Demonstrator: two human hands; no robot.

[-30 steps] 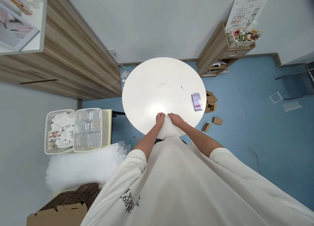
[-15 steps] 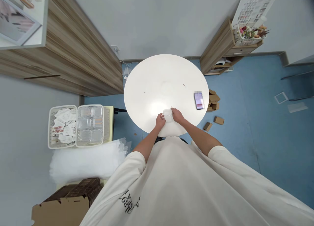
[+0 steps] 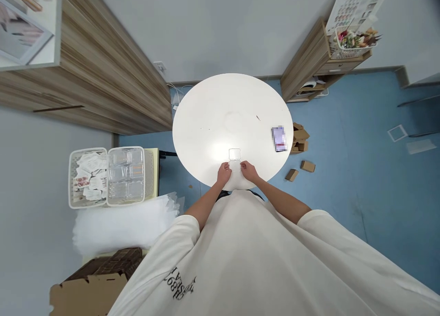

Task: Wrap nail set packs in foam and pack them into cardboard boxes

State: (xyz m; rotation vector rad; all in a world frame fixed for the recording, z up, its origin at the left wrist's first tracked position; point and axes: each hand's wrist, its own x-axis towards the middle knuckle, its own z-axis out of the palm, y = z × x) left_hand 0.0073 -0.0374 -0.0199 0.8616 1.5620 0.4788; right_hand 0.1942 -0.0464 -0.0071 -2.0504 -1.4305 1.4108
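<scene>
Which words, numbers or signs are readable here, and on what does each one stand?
"897" in the black print on the white T-shirt; other letters unclear.
Wall chart: too small to read.
Papers in the basket: too small.
Purple item on the table: blurred.

Single head-worn view, facing steeply down over the white T-shirt (image 3: 240, 265), close above the left hand (image 3: 224, 175) and right hand (image 3: 249, 171). Lens apparently wide-angle.

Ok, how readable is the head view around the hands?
Head view: glare whitens the round white table beside the hands, so the clear plastic box nearly vanishes against it; the left hand and right hand stay sharp; wide-lens distortion bends the wooden cabinet; the purple item is pixelated.
</scene>
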